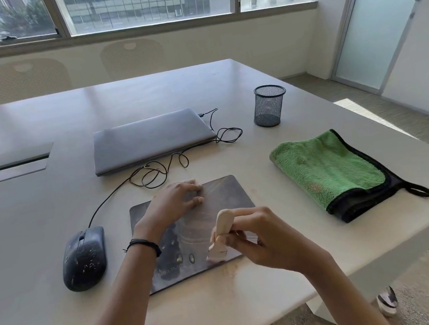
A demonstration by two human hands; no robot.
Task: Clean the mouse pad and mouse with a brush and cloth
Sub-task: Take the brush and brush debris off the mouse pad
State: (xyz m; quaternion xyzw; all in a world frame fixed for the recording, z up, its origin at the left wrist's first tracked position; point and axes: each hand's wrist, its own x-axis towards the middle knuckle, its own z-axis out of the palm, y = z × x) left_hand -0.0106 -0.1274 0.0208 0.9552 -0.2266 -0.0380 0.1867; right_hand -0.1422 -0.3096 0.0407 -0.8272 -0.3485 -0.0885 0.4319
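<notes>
Here, a person sits at a pale surface point(253, 93), seen from above through a head-worn camera. A dark mouse pad point(213, 193) lies flat near the front edge. The left hand point(174, 200) rests palm down on the far part of the pad, fingers spread and flat, gripping nothing; a thin black band circles that wrist. The right hand point(262, 236) is closed around the pale wooden handle of a small brush point(221, 235), held upright with its bristle end down at the near right part of the pad. The bristles are blurred, so they seem to touch the pad, but that is not certain. Light specks lie on the pad, and a faint tan smudge marks the surface just beyond its near right corner.

Just left of the pad, off it, sits a black mouse point(84, 259) dotted with pale flecks. Its thin black cable point(152, 172) loops across the surface toward a closed grey laptop point(147, 139) farther back. Well to the right of the pad lies a folded green cloth point(328, 169) with a black edge and a small hanging loop, untouched. Behind the cloth stands a black mesh pen cup point(269, 106). Windows line the far wall, and a frosted glass door stands at the right.
</notes>
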